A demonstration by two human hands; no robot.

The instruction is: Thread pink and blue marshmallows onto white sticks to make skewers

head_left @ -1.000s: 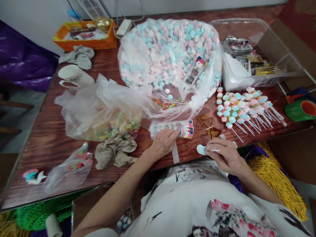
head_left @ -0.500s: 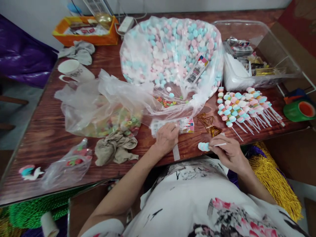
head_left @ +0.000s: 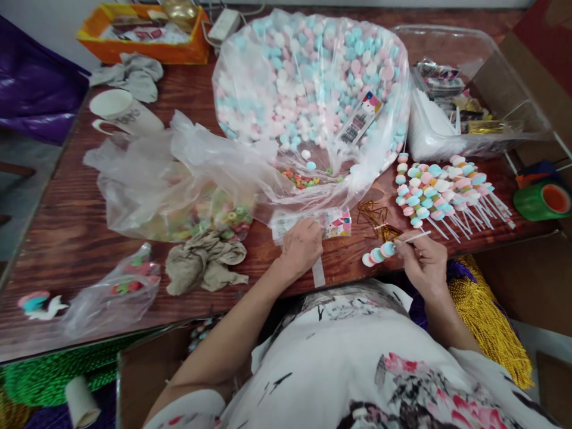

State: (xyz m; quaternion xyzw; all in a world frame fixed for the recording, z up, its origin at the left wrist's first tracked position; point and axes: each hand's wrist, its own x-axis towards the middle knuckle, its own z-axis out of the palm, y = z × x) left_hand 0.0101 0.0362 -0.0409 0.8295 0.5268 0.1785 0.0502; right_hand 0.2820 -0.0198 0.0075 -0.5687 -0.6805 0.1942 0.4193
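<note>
My right hand [head_left: 424, 265] pinches a marshmallow skewer [head_left: 378, 254] with pink, white and blue pieces. Its white stick [head_left: 417, 236] passes between the thumb and fingers, the candy end pointing left just above the table's front edge. My left hand [head_left: 301, 247] lies curled over flat printed plastic sleeves [head_left: 337, 225], fingers gripping at their lower edge; the fingertips are partly hidden. Gold twist ties [head_left: 373, 211] lie between the two hands. To the right, finished skewers [head_left: 429, 190] are piled in a row with their sticks toward the front.
A big clear bag of marshmallows [head_left: 313, 65] fills the back. Left of it lie a bag of colourful cereal rings [head_left: 201, 208], a brown cloth [head_left: 203, 262] and a white mug [head_left: 127, 113]. A clear plastic bin [head_left: 482, 140] and green tape [head_left: 529, 199] stand at the right.
My right hand has turned the skewer so more of its candy shows, and raised it slightly. My left hand stays on the sleeves. The camera view has tilted slightly downward.
</note>
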